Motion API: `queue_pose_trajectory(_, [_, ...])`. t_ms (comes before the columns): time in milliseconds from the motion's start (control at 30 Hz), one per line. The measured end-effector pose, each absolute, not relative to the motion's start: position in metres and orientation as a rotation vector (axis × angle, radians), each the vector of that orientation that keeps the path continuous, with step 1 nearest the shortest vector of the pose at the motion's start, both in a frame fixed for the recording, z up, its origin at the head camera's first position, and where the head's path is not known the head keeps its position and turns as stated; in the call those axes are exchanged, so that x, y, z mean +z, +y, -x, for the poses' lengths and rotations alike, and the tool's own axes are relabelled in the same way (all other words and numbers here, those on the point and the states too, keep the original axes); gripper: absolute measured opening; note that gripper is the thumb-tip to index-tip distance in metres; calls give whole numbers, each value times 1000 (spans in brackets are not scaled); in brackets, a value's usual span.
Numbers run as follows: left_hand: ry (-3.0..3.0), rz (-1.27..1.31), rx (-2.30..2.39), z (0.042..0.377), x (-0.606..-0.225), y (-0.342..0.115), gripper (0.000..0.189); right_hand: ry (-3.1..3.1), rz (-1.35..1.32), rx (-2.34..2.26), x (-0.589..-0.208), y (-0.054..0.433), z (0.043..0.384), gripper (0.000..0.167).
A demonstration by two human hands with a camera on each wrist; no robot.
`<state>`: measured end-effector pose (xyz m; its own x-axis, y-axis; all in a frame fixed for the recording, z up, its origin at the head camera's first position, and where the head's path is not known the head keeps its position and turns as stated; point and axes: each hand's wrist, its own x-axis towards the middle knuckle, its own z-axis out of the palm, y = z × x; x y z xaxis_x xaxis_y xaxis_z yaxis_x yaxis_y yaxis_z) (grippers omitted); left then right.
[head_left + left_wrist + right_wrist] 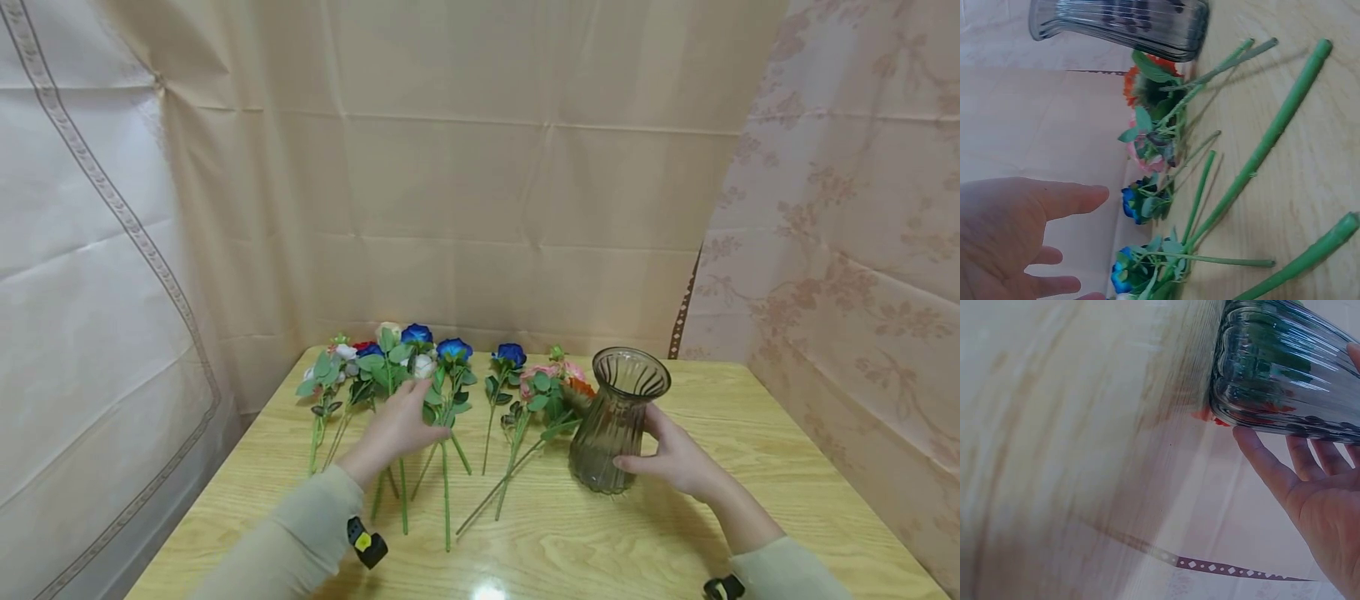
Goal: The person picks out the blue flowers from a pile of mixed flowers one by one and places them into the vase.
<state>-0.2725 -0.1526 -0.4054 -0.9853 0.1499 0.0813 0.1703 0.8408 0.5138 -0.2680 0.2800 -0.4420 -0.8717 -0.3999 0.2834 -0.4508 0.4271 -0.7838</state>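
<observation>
right wrist view: vase [1282,375] cut off at right edge, bench [1035,444] blurred. head view: left hand [401,423] hides some stems [446,500], right hand [678,457] partly behind vase.

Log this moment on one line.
left hand: by flowers; right hand: holds glass vase; flowers: lying on table; glass vase: no stems inside

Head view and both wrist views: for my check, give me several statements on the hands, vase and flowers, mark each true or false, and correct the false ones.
1. The right hand holds the vase. True.
2. The left hand holds the vase too. False: it is among the flowers, apart from the vase.
3. Several blue flowers lie on the table. True.
4. The orange flower is the one farthest from the vase. False: it appears right beside it.
5. The vase is see-through. True.
6. Flowers stick out of the vase's mouth. False: none do.
</observation>
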Motion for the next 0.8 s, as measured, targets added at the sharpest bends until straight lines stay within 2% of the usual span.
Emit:
queue_pose_trajectory(200, [-3031,232,-804,274,-413,-148,96,-2618,-753,1468,-444,280,270,92])
queue_pose_trajectory(433, [-3069,258,-771,276,-423,-143,88,-2621,-750,1473,-444,280,269,95])
queue_pose_trajectory(700, [-3119,250,-820,280,-432,-142,96,-2615,-760,1490,-441,279,266,93])
queue_pose_trajectory(800, [-3123,269,-804,281,-434,-141,93,-2617,-758,1497,-441,279,266,95])
